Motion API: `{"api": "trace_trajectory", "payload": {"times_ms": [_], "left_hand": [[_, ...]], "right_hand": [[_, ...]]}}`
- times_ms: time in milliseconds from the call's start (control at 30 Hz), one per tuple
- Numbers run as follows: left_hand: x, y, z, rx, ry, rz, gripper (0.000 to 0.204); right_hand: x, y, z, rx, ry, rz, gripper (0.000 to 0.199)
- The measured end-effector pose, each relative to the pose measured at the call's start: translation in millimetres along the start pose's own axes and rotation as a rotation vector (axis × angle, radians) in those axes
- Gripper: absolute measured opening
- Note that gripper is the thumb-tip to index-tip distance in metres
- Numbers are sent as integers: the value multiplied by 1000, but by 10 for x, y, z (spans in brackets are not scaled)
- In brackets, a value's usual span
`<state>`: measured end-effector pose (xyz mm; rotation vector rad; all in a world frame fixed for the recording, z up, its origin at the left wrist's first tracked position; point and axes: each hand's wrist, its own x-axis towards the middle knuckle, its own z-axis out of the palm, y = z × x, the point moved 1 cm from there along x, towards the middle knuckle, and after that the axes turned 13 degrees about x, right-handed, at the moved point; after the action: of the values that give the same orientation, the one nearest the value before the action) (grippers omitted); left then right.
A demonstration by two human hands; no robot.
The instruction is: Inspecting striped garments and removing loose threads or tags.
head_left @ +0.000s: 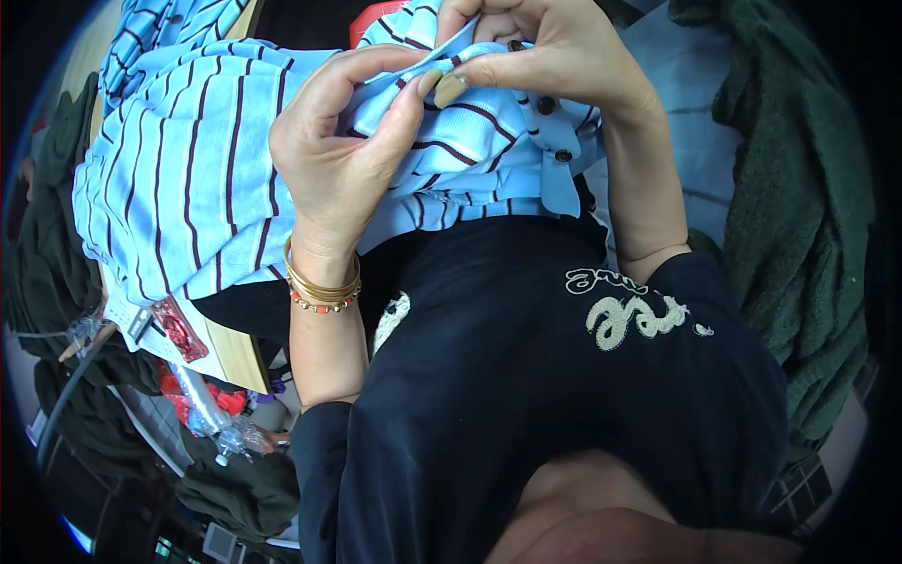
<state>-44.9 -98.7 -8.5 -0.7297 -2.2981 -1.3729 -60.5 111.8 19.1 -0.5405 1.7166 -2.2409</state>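
Both my left hand (343,150) and right hand (568,52) pinch a folded edge of the light-blue, dark-striped knit garment (188,169) bunched before me; it looks soft, light and limp, best held along that fold.

From your head, your single wide view looks steeply down your black shirt (507,376), with your neck (592,489) at the bottom edge. Your left hand (340,146) and right hand (562,54) appear close up at the upper middle of the frame (the fisheye rounds the picture and leaves its corners dark).
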Motion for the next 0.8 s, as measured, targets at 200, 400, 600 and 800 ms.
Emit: {"api": "trace_trajectory", "payload": {"times_ms": [200, 400, 600, 800], "left_hand": [[38, 48, 24, -7, -50, 104, 18], [34, 71, -2, 46, -47, 160, 19], [44, 103, 1, 109, -16, 147, 18], [16, 109, -1, 162, 56, 203, 19]], "right_hand": [[-21, 77, -103, 124, -111, 112, 23], [-26, -6, -78, -75, -97, -107, 18], [-73, -25, -69, -197, -34, -126, 18], [-78, 55, -17, -153, 2, -248, 21]]}}
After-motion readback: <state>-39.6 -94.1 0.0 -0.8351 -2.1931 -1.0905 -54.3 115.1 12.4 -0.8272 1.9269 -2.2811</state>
